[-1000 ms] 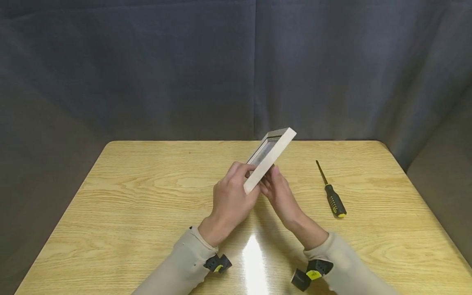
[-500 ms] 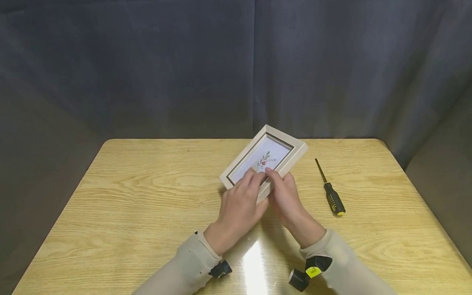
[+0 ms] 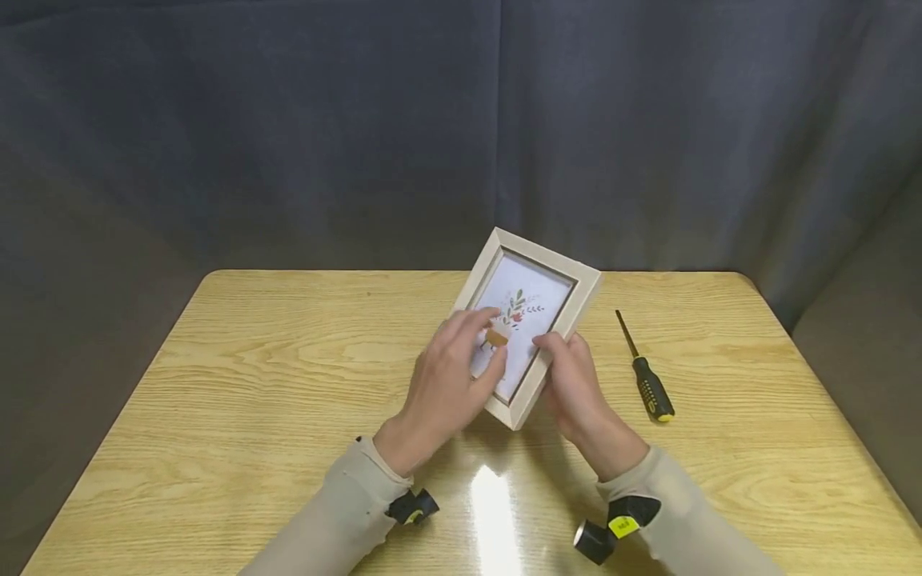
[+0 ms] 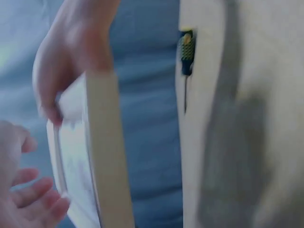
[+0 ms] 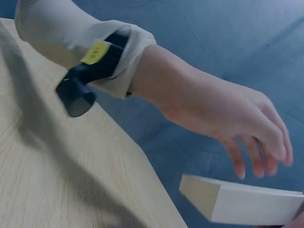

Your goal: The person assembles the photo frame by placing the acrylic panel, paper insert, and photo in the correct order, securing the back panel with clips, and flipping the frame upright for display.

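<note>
A pale wooden picture frame (image 3: 545, 256) is held up tilted over the table, its front towards the head camera. Behind its pane shows a white print (image 3: 533, 328) with leaves, a red flower and an orange-brown shape. My right hand (image 3: 576, 392) grips the frame's right side, thumb on the front and fingers hidden behind. Over the lower left of the front hovers my left hand (image 3: 446, 372), fingers loosely bent and spread. In the right wrist view the left hand (image 5: 223, 109) stands apart from the frame (image 5: 256, 204), with nothing between its fingers.
A black and yellow screwdriver (image 3: 651, 392) lies on the right side of the wooden table (image 3: 288, 384), its shaft pointing away. A dark curtain (image 3: 346, 144) hangs behind the table. Black cameras are strapped on both sleeved wrists.
The frame has turned from edge-on to facing the head camera, more upright and fully showing its print. My left hand has let go of it and drawn left; the right hand still grips it.
</note>
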{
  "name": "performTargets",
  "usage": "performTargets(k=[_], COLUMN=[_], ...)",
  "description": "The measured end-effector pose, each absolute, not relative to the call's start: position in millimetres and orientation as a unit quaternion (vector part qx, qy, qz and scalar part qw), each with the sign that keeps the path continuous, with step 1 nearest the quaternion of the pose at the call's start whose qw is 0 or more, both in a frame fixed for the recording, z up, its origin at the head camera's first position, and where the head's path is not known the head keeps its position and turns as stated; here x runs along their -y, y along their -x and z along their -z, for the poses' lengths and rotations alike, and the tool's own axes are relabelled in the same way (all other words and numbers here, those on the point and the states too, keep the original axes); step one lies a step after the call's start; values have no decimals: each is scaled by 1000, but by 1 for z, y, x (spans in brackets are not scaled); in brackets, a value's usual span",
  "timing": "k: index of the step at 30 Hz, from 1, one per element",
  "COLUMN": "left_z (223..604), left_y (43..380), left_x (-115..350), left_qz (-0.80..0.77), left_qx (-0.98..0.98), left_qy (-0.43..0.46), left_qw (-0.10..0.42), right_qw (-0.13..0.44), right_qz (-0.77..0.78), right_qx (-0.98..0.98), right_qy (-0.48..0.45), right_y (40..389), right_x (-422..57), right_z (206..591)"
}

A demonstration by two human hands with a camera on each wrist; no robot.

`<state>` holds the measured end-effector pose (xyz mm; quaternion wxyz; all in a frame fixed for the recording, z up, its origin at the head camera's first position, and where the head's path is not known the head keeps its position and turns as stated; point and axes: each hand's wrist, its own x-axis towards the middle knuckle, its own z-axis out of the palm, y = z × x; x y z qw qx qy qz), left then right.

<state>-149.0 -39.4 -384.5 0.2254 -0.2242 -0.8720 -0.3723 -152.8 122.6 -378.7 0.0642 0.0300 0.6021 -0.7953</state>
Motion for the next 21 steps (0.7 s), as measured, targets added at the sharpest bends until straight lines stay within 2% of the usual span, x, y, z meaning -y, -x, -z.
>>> performTargets(k=[3, 6, 15, 21], left_z=[378, 375, 379, 381], left_y=[160, 169, 181, 184], left_x=[52, 63, 81, 89], left_qz=[424, 453, 620, 676], left_qx=[862, 865, 769, 699], left_qy=[172, 133, 126, 131], left_qw=[217, 170, -89, -196], right_qw=[74, 82, 83, 84], right_qz=[798, 798, 799, 788], right_qx=[-597, -597, -596, -610], right_qy=[-29, -30, -7, 7], right_y=[153, 152, 152, 154], right_x=[-124, -126, -132, -141], right_z=[378, 377, 376, 376])
